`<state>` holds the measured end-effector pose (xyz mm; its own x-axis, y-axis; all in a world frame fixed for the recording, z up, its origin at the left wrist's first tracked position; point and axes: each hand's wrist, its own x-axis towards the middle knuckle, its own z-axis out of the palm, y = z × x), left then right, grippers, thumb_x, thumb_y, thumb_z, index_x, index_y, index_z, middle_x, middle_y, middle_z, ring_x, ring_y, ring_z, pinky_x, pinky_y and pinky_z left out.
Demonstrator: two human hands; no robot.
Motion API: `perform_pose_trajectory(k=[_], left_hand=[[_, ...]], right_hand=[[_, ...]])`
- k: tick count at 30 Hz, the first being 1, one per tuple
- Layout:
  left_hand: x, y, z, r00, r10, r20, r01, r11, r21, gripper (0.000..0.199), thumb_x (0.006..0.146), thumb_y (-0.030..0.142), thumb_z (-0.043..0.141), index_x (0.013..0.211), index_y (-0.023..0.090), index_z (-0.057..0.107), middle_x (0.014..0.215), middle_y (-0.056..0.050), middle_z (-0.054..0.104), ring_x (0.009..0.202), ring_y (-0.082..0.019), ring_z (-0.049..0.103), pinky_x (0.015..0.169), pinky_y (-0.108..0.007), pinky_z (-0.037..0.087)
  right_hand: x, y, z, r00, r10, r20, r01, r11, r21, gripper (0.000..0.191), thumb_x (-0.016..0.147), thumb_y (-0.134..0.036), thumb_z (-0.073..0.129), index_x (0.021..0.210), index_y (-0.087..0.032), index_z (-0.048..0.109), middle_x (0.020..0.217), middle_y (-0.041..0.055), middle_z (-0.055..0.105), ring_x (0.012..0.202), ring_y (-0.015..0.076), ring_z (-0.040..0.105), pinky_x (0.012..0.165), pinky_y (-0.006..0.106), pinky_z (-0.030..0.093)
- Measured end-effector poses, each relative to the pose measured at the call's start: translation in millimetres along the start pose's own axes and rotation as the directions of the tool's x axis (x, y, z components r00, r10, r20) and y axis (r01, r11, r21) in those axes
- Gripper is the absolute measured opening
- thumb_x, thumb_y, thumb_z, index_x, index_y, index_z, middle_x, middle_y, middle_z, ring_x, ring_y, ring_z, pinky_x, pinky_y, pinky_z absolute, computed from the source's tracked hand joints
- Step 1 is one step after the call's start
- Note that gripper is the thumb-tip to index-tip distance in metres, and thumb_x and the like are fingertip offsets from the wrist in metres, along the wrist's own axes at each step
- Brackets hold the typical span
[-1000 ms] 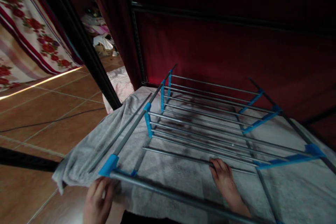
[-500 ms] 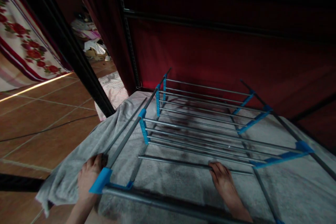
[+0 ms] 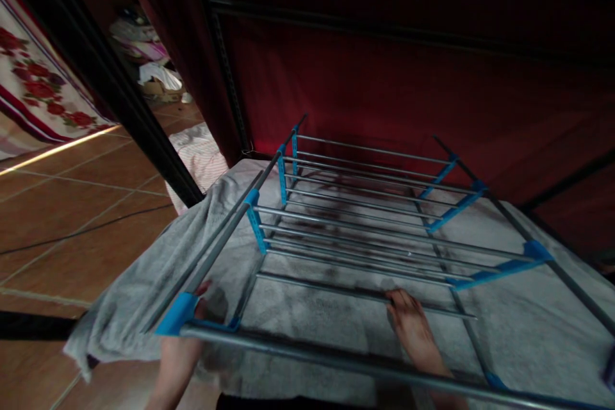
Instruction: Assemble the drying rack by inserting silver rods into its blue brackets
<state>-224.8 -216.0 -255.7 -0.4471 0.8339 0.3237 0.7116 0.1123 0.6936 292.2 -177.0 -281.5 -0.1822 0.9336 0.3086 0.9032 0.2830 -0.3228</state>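
A rack of grey metal tubes (image 3: pixel 384 236) with blue plastic connectors (image 3: pixel 177 314) lies on a grey blanket. My right hand (image 3: pixel 412 323) has its fingers closed over a loose metal tube (image 3: pixel 321 286) inside the near section of the rack. At the near left corner my left hand (image 3: pixel 185 346) reaches under the frame, partly hidden by the blue connector. Its visible fingertips look apart with nothing between them, though they are blurred. Another loose tube (image 3: pixel 204 250) lies close along the outside of the rack's left side tube (image 3: pixel 218 246).
Dark red cloth (image 3: pixel 365 90) hangs behind the rack. A black metal post (image 3: pixel 129 102) stands at the left, near a flowered cloth (image 3: pixel 43 86). The grey blanket (image 3: pixel 129 295) drapes over the edge above a tiled floor (image 3: pixel 43 218) crossed by a dark cable (image 3: pixel 96 225).
My left hand has left the loose tube outside the rack and moved right, under the corner. That tube now lies closer to the side tube. My right hand still grips its tube, shifted slightly right.
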Motion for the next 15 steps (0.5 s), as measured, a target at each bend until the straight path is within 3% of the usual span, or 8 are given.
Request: perform_pose_trajectory(k=[3, 7, 10, 15], left_hand=[[-29.9, 13.9, 8.1, 0.995, -0.076, 0.063, 0.087, 0.976, -0.199, 0.041, 0.085, 0.045, 0.056, 0.115, 0.02, 0.067, 0.123, -0.012, 0.072, 0.112, -0.032, 0.07, 0.099, -0.05, 0.059], [-56.6, 11.1, 9.1, 0.992, -0.103, 0.069, 0.116, 0.97, -0.212, 0.037, 0.083, 0.042, 0.053, 0.109, 0.023, 0.071, 0.119, -0.011, 0.075, 0.119, -0.034, 0.068, 0.108, -0.057, 0.052], [-64.7, 15.6, 5.5, 0.991, -0.075, 0.113, 0.098, 0.971, -0.22, 0.039, 0.08, 0.042, 0.057, 0.112, 0.025, 0.071, 0.125, -0.01, 0.073, 0.126, -0.034, 0.065, 0.113, -0.057, 0.048], [-64.9, 48.0, 4.1, 0.986, -0.116, 0.123, 0.144, 0.959, -0.245, 0.051, 0.084, 0.056, 0.06, 0.122, 0.022, 0.066, 0.134, -0.014, 0.069, 0.13, -0.033, 0.061, 0.112, -0.051, 0.05]], right_hand=[[-9.4, 0.8, -5.0, 1.0, -0.013, -0.021, 0.013, 1.0, 0.011, 0.029, 0.1, -0.024, 0.037, 0.112, -0.033, 0.062, 0.106, 0.0042, 0.071, 0.102, 0.0263, 0.069, 0.095, 0.045, 0.054], [-20.2, 7.4, -9.7, 0.997, -0.022, -0.076, 0.022, 1.0, 0.003, 0.027, 0.103, -0.031, 0.037, 0.114, -0.03, 0.061, 0.106, 0.006, 0.07, 0.102, 0.0284, 0.069, 0.097, 0.049, 0.053], [-27.0, 16.9, -8.4, 0.994, -0.038, -0.102, 0.036, 0.999, -0.02, 0.028, 0.104, -0.036, 0.038, 0.112, -0.026, 0.063, 0.106, 0.0075, 0.071, 0.098, 0.0279, 0.069, 0.09, 0.046, 0.053], [-36.9, 21.6, -6.1, 0.99, -0.045, -0.133, 0.041, 0.999, -0.035, 0.033, 0.105, -0.041, 0.036, 0.112, -0.026, 0.065, 0.109, 0.0092, 0.071, 0.1, 0.0279, 0.068, 0.09, 0.045, 0.052]])
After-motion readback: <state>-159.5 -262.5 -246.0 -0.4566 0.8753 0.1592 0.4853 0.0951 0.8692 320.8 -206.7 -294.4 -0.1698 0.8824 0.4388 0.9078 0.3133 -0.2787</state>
